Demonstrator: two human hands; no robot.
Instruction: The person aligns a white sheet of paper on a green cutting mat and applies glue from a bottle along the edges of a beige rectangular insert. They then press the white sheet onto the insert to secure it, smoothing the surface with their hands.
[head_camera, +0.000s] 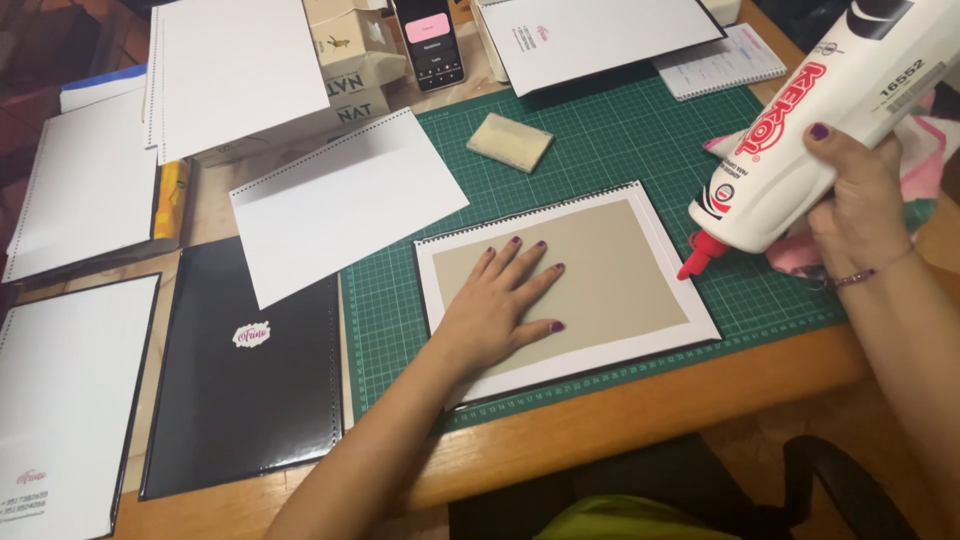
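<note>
Wooden worktop (640, 420), warm brown, front edge runs diagonally across the view. Green gridded cutting mat (620, 130) covers its right half (white grid lines, ruler marks along the edge). Below the edge: dark chair (840, 490) with a curved black armrest. Floor at top left is dim, reddish-brown. Light is even, soft shadows.
</note>
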